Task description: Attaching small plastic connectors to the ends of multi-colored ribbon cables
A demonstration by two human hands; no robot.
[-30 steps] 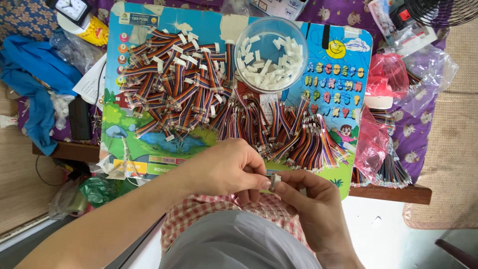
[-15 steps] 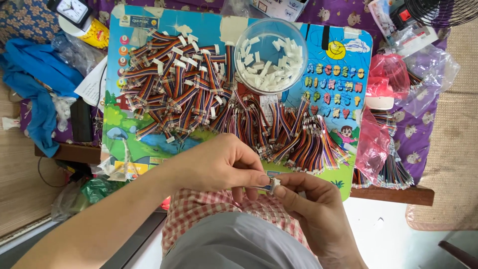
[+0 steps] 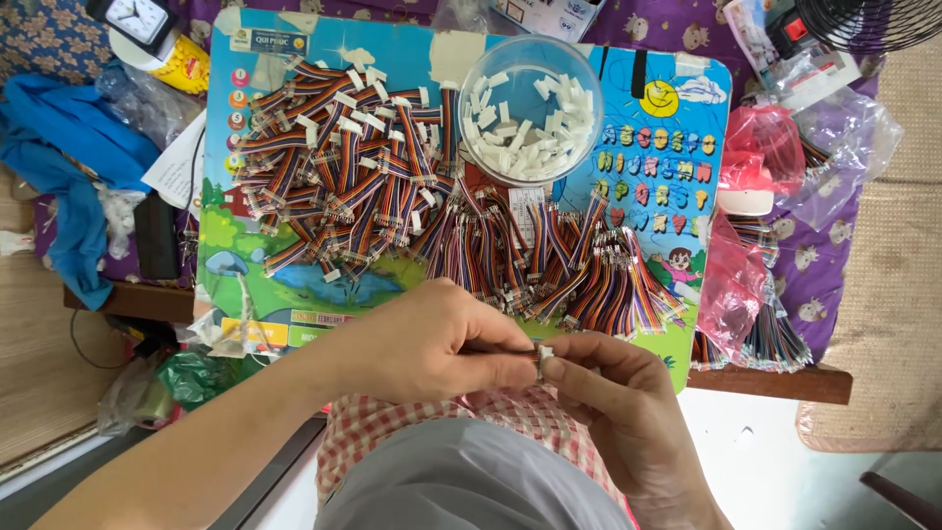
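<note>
Assembly step: left hand [image 3: 442,344] and right hand [image 3: 618,402] pinch small white plastic connector [image 3: 543,351] at board's six o'clock; seating needs alignment.

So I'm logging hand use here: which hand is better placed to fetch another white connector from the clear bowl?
Probably the right hand: only its fingertips pinch the small white connector, and it lies closer beneath the clear bowl. The left hand is wrapped around the wire piece.
</note>
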